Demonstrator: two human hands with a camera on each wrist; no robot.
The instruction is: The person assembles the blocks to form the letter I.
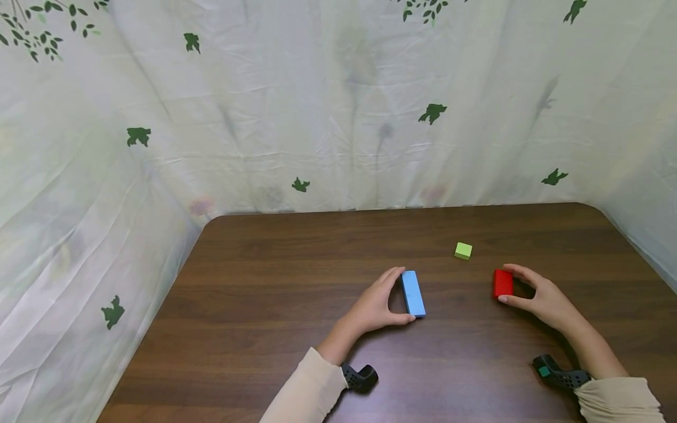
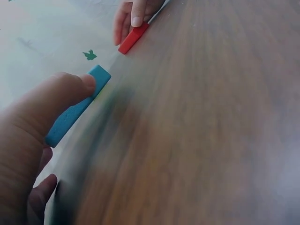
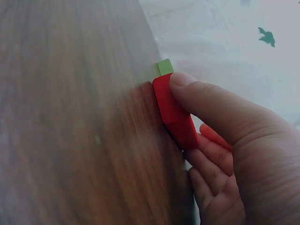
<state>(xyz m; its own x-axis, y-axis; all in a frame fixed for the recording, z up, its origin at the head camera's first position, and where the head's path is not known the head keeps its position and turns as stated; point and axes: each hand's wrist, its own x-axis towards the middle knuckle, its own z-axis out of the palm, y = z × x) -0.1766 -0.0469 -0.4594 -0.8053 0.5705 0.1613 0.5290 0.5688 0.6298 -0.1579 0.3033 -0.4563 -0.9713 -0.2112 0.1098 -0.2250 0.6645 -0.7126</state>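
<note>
Here, three blocks on the worktop [image 1: 275,352]: one blue block [image 1: 412,293] at centre, pinched by left hand [image 1: 378,305]; one red block [image 1: 502,283] right, gripped by right hand [image 1: 545,299]; one green cube [image 1: 463,251] above, untouched.

— What is carried by the dark wooden table [image 1: 254,329]?
— A blue block [image 1: 412,292] near its middle, a red block [image 1: 502,283] toward the right edge, a green cube [image 1: 463,251] farther back.

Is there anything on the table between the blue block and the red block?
No. The table between the blue block and the red block is bare wood. The green cube sits farther back, off that line.
</note>
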